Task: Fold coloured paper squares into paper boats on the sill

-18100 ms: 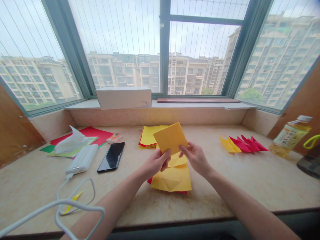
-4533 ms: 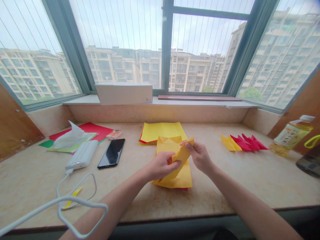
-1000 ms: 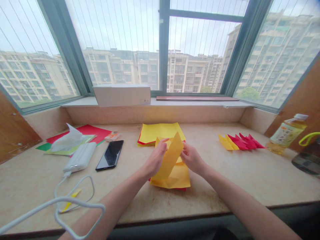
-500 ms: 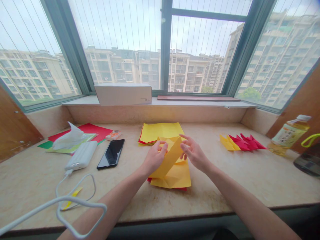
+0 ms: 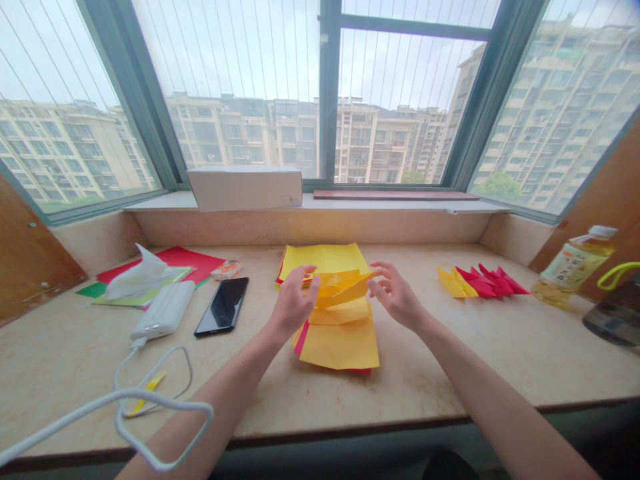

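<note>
A folded orange-yellow sheet of paper is held up between my two hands, its creased layers seen nearly edge-on. My left hand is at its left end, with the thumb along the paper's edge and the fingers curled; their exact contact is partly hidden. My right hand pinches the pointed right end between thumb and fingers. Right below lies a small pile of creased orange-yellow paper, with red sheets showing under its edges. Just behind my hands is a stack of yellow sheets with red ones underneath.
Folded yellow paper pieces and red ones sit at right, near a drink bottle and a dark container. At left are a phone, a power bank with a white cable, and tissues.
The folded paper has turned from a slanted, face-on position to nearly level and edge-on. My left hand has moved left and the right hand slightly right, widening the gap between them.
</note>
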### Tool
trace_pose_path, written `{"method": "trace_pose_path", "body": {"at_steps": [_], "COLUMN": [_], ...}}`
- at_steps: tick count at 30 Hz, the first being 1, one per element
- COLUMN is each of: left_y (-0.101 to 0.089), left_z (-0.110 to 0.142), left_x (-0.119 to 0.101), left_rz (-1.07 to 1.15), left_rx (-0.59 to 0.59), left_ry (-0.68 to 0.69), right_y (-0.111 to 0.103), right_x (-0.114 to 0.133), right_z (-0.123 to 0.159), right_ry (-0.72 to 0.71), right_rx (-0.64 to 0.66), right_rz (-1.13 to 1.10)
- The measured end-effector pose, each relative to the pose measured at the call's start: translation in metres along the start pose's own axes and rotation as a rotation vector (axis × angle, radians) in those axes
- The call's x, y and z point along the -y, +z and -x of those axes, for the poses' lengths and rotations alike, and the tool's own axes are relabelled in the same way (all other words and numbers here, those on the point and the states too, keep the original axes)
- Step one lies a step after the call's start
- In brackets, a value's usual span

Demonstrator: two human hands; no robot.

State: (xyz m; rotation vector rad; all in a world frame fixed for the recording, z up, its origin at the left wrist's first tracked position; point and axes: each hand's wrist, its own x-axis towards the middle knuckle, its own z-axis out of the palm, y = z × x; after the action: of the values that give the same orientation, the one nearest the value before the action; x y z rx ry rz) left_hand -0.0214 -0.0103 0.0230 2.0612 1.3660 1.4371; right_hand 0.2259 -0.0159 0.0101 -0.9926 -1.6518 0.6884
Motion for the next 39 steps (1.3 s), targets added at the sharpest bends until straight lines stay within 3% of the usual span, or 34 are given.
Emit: {"method": "trace_pose_path", "body": {"at_steps": [3, 7, 14, 22, 27, 32, 35, 39], "left_y": [-0.001, 0.002, 0.002, 0.001, 0.002, 0.002, 0.006, 0.01], "left_z": [-0.001, 0.002, 0.006, 0.009, 0.011, 0.013, 0.015, 0.018], "left_x": [0.008, 0.014, 0.008, -0.003, -0.008, -0.013, -0.012, -0.011], "left_rz": [-0.137, -0.221, -0.361, -0.438, -0.539, -0.565, -0.556, -0.542], "left_rx": [0.065, 0.18, 0.355, 0.408, 0.481, 0.503, 0.511, 0.535], "left_ry": [0.165, 0.264, 0.394, 0.519, 0.743, 0.832, 0.858, 0.906], "right_y": [-0.004, -0.004, 0.0, 0.002, 0.004, 0.005, 0.007, 0.007], "right_x": [-0.007, -0.011, 0.001, 0.0, 0.007, 0.017, 0.017, 0.014], "right_z": [-0.002, -0.003, 0.001, 0.007, 0.007, 0.01, 0.011, 0.01], "right_ry": [-0.014, -0.083, -0.193, 0.008, -0.168, -0.289, -0.318, -0.283], "right_rx": [-0.036, 0.009, 0.178, 0.285, 0.27, 0.339, 0.369, 0.312], "right_rz": [0.213, 0.352, 0.348, 0.294, 0.376, 0.501, 0.58, 0.629]}}
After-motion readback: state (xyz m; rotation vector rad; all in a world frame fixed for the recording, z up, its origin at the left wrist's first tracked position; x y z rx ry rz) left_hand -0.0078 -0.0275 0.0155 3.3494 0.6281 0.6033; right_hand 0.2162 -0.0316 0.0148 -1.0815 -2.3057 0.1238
